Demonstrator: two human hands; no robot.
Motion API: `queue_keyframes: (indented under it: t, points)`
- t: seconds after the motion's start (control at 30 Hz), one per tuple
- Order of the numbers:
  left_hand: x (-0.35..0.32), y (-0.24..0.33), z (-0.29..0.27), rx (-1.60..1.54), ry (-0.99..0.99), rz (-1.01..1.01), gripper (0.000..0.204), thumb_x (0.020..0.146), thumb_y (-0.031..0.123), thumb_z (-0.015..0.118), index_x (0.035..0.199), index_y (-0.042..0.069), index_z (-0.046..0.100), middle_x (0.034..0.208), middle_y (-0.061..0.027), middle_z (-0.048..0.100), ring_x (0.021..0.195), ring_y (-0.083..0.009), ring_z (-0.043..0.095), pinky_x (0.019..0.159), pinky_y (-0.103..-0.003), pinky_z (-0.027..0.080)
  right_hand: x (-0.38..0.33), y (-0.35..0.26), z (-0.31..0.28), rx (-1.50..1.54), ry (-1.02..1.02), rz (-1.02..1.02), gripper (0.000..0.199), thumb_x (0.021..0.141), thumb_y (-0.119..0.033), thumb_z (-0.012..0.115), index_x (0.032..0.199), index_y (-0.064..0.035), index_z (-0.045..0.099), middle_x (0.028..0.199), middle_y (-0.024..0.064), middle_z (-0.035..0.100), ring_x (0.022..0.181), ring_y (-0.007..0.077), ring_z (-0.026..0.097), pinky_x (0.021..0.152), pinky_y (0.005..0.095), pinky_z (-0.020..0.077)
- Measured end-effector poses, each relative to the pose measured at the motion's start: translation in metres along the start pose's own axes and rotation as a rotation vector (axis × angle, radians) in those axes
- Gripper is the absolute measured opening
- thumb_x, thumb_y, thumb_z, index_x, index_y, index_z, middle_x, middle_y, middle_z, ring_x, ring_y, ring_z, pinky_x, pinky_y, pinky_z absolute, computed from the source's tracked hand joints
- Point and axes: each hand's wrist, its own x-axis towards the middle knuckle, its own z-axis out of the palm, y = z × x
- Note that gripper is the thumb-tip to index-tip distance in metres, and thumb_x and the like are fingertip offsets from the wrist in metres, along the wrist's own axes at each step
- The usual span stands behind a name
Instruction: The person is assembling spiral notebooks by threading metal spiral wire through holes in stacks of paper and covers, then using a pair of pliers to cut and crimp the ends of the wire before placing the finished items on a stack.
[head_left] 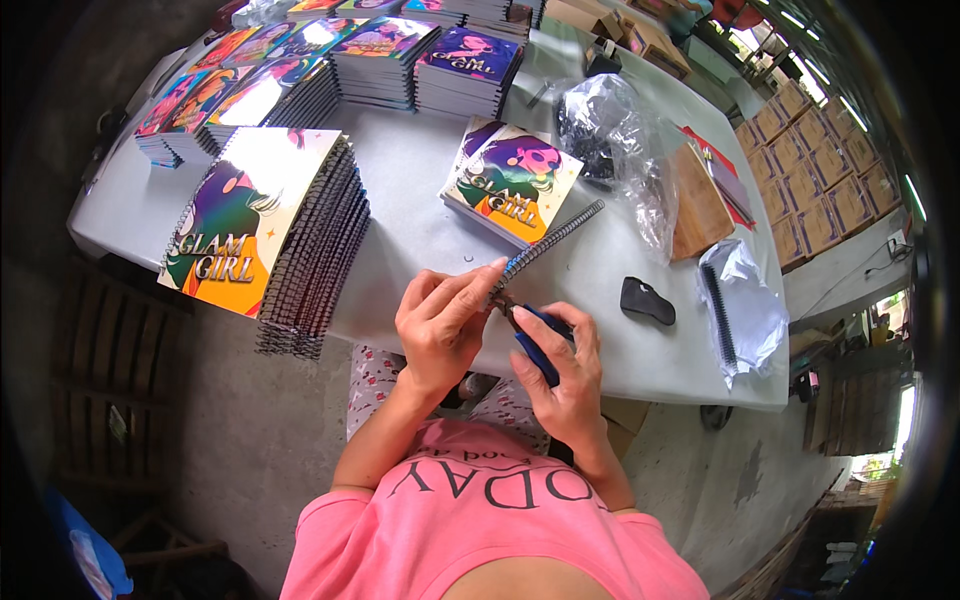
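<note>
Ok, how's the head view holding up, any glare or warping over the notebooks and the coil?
Head view: daylight glare whitens the glossy cover atop the near notebook stack and farther stacks; fisheye bends the white table edge, with dark corners; the spiral coil, left hand and right hand on blue-handled pliers look sharp.

Notebook stack (290, 240) left of the hands, on table (420, 240).

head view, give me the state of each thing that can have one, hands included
left hand: pinching the near end of the spiral coil
right hand: closed on the blue-handled pliers
spiral coil: loose, held slanting above the table
blue-handled pliers: tip at the coil's end
notebook stack: bound, closed
loose notebook: closed, flat on the table
clear plastic bag: crumpled
</note>
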Motion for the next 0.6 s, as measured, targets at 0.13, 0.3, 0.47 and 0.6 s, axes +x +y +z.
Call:
queue_keyframes:
  t: [0.13,0.3,0.47,0.6]
  points:
    - [0.0000,-0.0017,0.0043,-0.021,0.034,-0.010,0.051,0.057,-0.008,0.070,0.105,0.009,0.068,0.087,-0.0051,0.068,0.065,-0.0160,0.052,0.059,-0.026,0.044,-0.0018,0.0010,0.0009,0.060,0.082,-0.008,0.039,0.084,-0.025,0.061,0.122,-0.0209,0.055,0.115,0.0122,0.047,0.101,0.0290,0.047,0.090,0.0428,0.0331]
    - [0.0006,0.0021,0.0032,-0.004,0.002,-0.006,0.051,0.058,-0.008,0.070,0.105,0.009,0.068,0.087,-0.0051,0.069,0.065,-0.0157,0.051,0.058,-0.025,0.043,-0.0018,0.0029,0.0004,0.004,0.058,-0.048,0.040,0.084,-0.025,0.061,0.123,-0.0205,0.055,0.115,0.0127,0.047,0.101,0.0295,0.047,0.089,0.0426,0.0331]
    - [-0.0012,0.0015,0.0068,0.008,0.023,0.028,0.054,0.056,-0.006,0.068,0.107,0.011,0.067,0.089,-0.0032,0.068,0.063,-0.0167,0.050,0.059,-0.026,0.044,-0.0012,0.0009,-0.0020,-0.056,0.061,-0.076,0.039,0.084,-0.024,0.062,0.123,-0.0188,0.055,0.112,0.0127,0.048,0.099,0.0282,0.048,0.086,0.0426,0.0355]
    - [-0.0024,0.0028,0.0102,0.029,0.026,0.055,0.049,0.058,-0.007,0.071,0.104,0.009,0.068,0.087,-0.0052,0.069,0.063,-0.0160,0.051,0.058,-0.025,0.044,-0.0057,-0.0014,-0.0076,0.478,-0.131,0.165,0.037,0.088,-0.024,0.058,0.123,-0.0127,0.053,0.104,0.0153,0.052,0.090,0.0261,0.053,0.075,0.0393,0.0432]
